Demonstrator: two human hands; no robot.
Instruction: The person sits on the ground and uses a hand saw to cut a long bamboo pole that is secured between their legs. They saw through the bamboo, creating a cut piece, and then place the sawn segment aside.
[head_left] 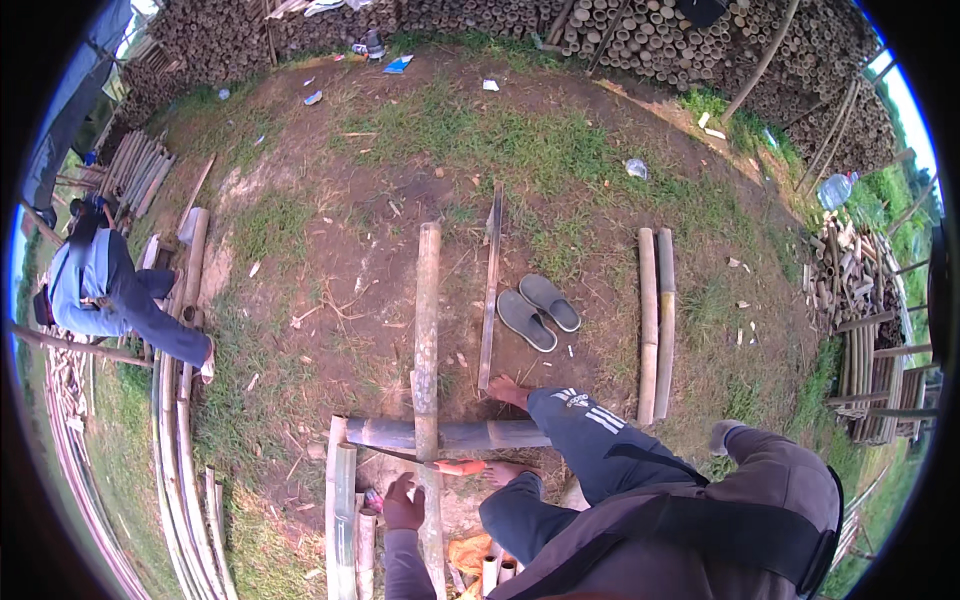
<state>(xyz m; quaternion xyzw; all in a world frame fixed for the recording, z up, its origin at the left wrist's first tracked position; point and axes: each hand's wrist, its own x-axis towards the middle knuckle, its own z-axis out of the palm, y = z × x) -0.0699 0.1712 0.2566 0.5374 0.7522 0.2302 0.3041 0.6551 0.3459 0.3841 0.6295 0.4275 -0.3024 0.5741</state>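
Note:
A long bamboo pole [427, 320] lies pointing away from me, across a dark crosswise bamboo log [490, 435]. My left hand [405, 506] is just left of the pole's near part, its fingers apart and nothing in them; whether it touches the pole I cannot tell. Ahead of that hand, a long dark blade with an orange handle [460, 467] rests across the pole. My right hand [722, 437] is out to the right beside my knee, seemingly in a pale grey glove; its fingers do not show clearly. My bare feet are by the log.
A long narrow strip [491, 290] and grey slippers [527, 320] lie ahead. Two bamboo poles [649, 320] lie to the right; more bamboo lengths [345, 510] are near my left hand. Another person [110, 280] bends over poles at the far left. Stacked bamboo [660, 45] lines the back.

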